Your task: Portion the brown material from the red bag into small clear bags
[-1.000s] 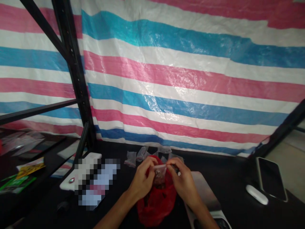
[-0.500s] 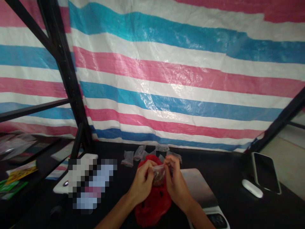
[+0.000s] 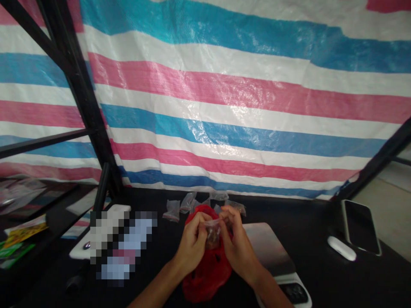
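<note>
A small clear zip bag with brownish contents hangs between my two hands, its top edge pinched at both corners. My left hand grips the left corner between thumb and fingers. At the right corner, my right hand pinches with thumb and forefinger. Below and behind the bag lies a crumpled red plastic bag on the black table. What exactly the zip bag contains is too blurred to tell.
Several small clear bags lie behind my hands. A kitchen scale stands to the right, partly under my right forearm. Farther right are a white oval case and a phone. At left lies a white device; a striped sheet hangs behind.
The view has shifted slightly. Both hands keep their pinch on the zip bag's top, with almost no visible movement.
</note>
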Demonstrator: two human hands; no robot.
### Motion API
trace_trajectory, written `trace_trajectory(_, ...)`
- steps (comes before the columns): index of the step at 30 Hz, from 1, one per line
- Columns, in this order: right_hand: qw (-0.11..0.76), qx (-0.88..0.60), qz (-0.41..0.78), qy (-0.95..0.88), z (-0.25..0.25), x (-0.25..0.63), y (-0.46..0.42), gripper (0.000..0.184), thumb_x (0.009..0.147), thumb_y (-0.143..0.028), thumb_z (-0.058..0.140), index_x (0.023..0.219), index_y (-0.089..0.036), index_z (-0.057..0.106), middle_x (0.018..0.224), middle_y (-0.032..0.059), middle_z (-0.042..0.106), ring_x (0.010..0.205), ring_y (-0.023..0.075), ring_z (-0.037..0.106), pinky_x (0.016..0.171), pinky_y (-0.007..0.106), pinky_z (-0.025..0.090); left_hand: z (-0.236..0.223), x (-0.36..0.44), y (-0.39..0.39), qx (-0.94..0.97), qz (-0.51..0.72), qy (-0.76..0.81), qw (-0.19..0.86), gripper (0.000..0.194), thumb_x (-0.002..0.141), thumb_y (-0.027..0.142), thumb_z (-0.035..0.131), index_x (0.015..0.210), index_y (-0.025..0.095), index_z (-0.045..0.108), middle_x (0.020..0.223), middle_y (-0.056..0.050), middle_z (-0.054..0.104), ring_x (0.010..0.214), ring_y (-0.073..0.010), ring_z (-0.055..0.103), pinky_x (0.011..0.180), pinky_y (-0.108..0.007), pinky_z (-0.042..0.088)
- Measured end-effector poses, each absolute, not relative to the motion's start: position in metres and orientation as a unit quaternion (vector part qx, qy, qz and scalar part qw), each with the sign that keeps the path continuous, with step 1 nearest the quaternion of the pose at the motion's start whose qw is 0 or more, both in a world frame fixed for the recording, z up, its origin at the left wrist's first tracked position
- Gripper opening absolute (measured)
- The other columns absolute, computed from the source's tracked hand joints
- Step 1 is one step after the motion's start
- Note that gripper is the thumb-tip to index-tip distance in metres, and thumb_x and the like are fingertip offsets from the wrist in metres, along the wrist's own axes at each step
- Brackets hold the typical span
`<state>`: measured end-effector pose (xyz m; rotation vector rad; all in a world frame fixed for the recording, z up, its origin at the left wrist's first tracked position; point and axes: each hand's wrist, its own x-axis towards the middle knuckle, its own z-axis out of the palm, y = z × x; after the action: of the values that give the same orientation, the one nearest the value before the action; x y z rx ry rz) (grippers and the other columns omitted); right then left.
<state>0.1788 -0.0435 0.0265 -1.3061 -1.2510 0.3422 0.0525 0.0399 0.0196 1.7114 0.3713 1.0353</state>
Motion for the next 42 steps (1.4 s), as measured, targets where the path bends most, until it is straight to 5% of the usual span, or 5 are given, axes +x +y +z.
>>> trace_trajectory(15,0.612,-0.547,0.151,-0.551,0.036,0.173,-0.046,0.027,0.096,-0.022,0.054,0.121,-0.027,0.046,0.086,-0.0017,0.059,0.074,0.0133,0.060,0.070,0.024,0.052,0.021,0.052,0.041,0.716,0.404,0.158,0.547,0.032,0.101,0.047,0.041,0.084,0.021,0.049,0.084,-0.001,0.053,0.075,-0.0157,0.051,0.071,-0.027,0.045)
trace_trajectory(22,0.610,-0.553,0.178,-0.539,0.035,0.172,-0.045,0.031,0.093,-0.024,0.061,0.122,-0.026,0.051,0.093,0.0011,0.065,0.084,0.0159,0.066,0.080,0.029,0.055,0.024,0.054,0.040,0.725,0.399,0.141,0.543,0.030,0.101,0.043,0.044,0.081,0.021,0.051,0.085,-0.003,0.056,0.078,-0.0163,0.055,0.072,-0.027,0.047)
trace_trajectory(26,0.619,-0.548,0.185,-0.532,0.038,0.172,-0.047,0.018,0.094,-0.027,0.062,0.110,-0.025,0.054,0.087,0.0000,0.064,0.078,0.0150,0.064,0.073,0.025,0.054,0.026,0.054,0.036,0.719,0.403,0.127,0.552,0.027,0.100,0.039,0.047,0.081,0.021,0.052,0.085,-0.003,0.057,0.078,-0.0160,0.056,0.072,-0.026,0.048)
trace_trajectory(32,0.669,-0.518,0.239,-0.476,0.037,0.177,-0.045,0.039,0.091,-0.039,0.068,0.122,-0.027,0.049,0.088,-0.0010,0.060,0.073,0.0146,0.061,0.066,0.026,0.055,0.028,0.053,0.038,0.695,0.431,0.153,0.554,0.023,0.097,0.040,0.055,0.086,0.019,0.058,0.086,-0.002,0.060,0.082,-0.0163,0.058,0.075,-0.026,0.049)
trace_trajectory(42,0.694,-0.496,0.259,-0.453,0.044,0.174,-0.045,0.036,0.087,-0.045,0.072,0.111,-0.028,0.051,0.076,-0.0054,0.053,0.061,0.0116,0.052,0.055,0.022,0.048,0.018,0.059,0.035,0.666,0.402,0.149,0.610,0.022,0.095,0.040,0.058,0.090,0.019,0.061,0.080,-0.001,0.058,0.071,-0.0145,0.057,0.064,-0.024,0.049)
